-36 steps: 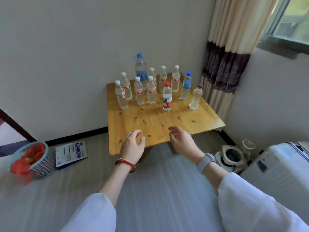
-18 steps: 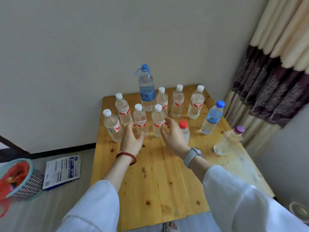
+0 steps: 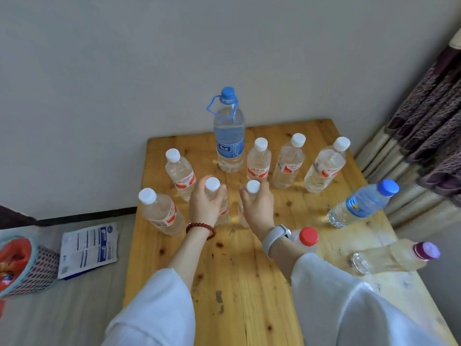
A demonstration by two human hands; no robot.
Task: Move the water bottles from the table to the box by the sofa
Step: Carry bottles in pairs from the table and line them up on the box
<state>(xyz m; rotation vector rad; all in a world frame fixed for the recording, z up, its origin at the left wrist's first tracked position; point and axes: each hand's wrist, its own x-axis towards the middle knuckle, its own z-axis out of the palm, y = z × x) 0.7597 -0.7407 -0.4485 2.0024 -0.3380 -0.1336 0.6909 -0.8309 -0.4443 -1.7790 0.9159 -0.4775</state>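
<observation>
Nearest, two white sleeves reach over the wooden table [image 3: 249,308], with a red-capped bottle [image 3: 308,238] partly hidden behind the right wrist. The left hand [image 3: 204,208] wraps the neck of one white-capped bottle [image 3: 212,184]; the right hand [image 3: 257,208] curls around the neck of a second white-capped bottle [image 3: 253,187] just beside it, both standing on the table. Beyond stand more white-capped bottles and a tall blue-capped bottle [image 3: 229,136] near the wall.

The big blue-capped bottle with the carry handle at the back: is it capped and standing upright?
Yes. The large blue-capped bottle stands upright on the wooden table near the wall, its blue cap on and the handle loop hanging at its neck.
</observation>
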